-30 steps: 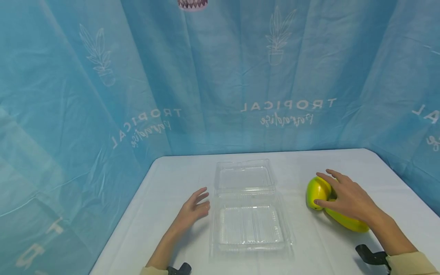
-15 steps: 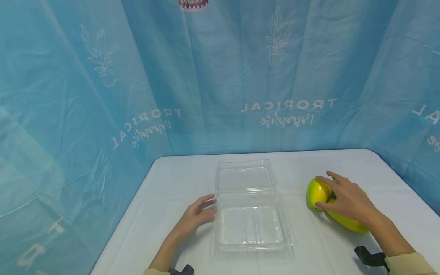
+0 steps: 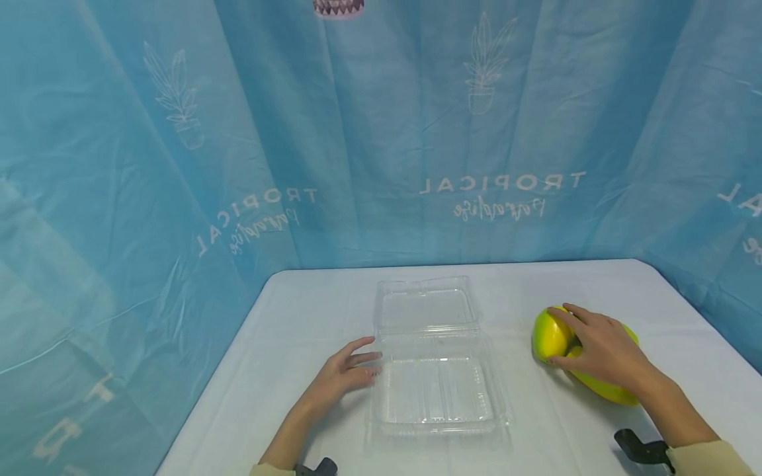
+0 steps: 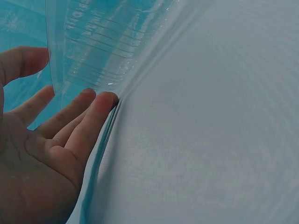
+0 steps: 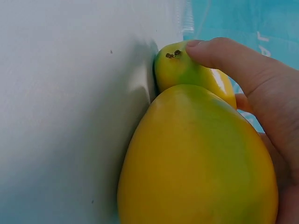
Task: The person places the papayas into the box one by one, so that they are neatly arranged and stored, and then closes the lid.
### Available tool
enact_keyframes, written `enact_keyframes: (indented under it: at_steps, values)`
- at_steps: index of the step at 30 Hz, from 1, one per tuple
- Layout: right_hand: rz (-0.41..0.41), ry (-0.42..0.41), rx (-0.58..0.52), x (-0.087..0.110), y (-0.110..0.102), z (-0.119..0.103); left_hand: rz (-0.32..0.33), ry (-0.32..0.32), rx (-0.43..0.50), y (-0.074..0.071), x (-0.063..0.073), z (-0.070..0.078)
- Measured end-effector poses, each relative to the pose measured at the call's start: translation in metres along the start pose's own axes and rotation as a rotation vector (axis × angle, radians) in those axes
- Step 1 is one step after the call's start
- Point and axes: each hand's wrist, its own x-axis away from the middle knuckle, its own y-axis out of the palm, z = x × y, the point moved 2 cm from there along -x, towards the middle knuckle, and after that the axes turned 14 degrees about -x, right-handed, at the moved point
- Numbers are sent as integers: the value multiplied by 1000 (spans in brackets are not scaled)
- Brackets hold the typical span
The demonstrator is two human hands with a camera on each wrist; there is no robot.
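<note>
Two yellow-green mangoes lie side by side on the right part of the table. My right hand (image 3: 610, 354) reaches over them and grips the left mango (image 3: 549, 338), thumb on its near end and fingers on its far side. Partly under my palm is the second mango (image 3: 610, 389), which looms large in the right wrist view (image 5: 196, 158). A clear plastic clamshell container (image 3: 437, 433) lies unfolded at the middle, lid (image 3: 425, 307) to the back. At its left edge, my left hand (image 3: 339, 380) has loosely extended fingers that seem to touch the rim.
A white cloth covers the table (image 3: 309, 304), whose back edge meets a blue printed curtain (image 3: 381, 198). Curtain also hangs on both sides. A dark wrist mount (image 3: 643, 446) sits on the right wrist, another (image 3: 318, 468) on the left.
My left hand has moved right, up to the container's edge. The right hand has lowered slightly and its fingers have closed in on the left mango. The container stays put.
</note>
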Motion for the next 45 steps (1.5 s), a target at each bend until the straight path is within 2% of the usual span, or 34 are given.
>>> enact_keyframes:
  at_steps: [6, 15, 32, 40, 45]
  values:
    - [-15, 26, -11, 1, -1, -2, -5, 2, 24, 1, 0, 3]
    - [-17, 13, -7, 2, 0, -1, -11, 8, 26, 4, 2, 7]
    - [-10, 21, -19, 1, -2, -4, -18, 20, 15, 4, 1, 5]
    - [5, -3, -20, 1, 0, -1, -25, 18, 34, 5, 2, 3]
    - [-10, -1, -23, -1, -1, -2, -21, 30, 14, 5, 3, 4]
